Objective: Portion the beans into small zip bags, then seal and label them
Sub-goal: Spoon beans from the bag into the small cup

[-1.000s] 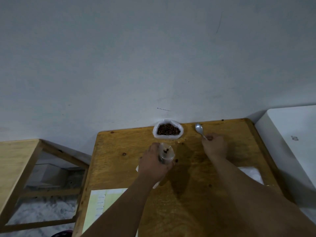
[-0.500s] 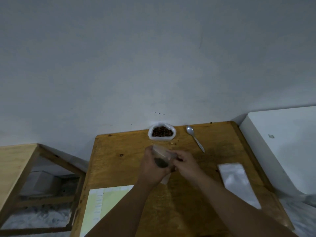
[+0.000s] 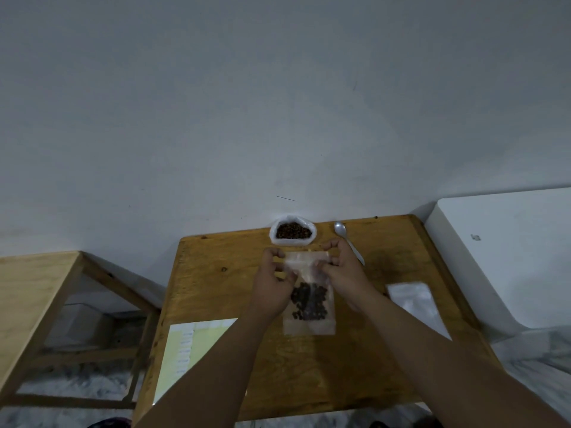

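Both hands pinch the filled zip bag (image 3: 309,299) flat on the wooden table (image 3: 355,366), left hand (image 3: 273,284) and right hand (image 3: 341,270) clamping its top corners, so press evenly along the strip to seal.

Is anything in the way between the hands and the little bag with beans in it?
No, nothing visible. The left hand and right hand both already pinch the top strip of the small zip bag. The spoon lies off to the right, and the open bean sack sits behind.
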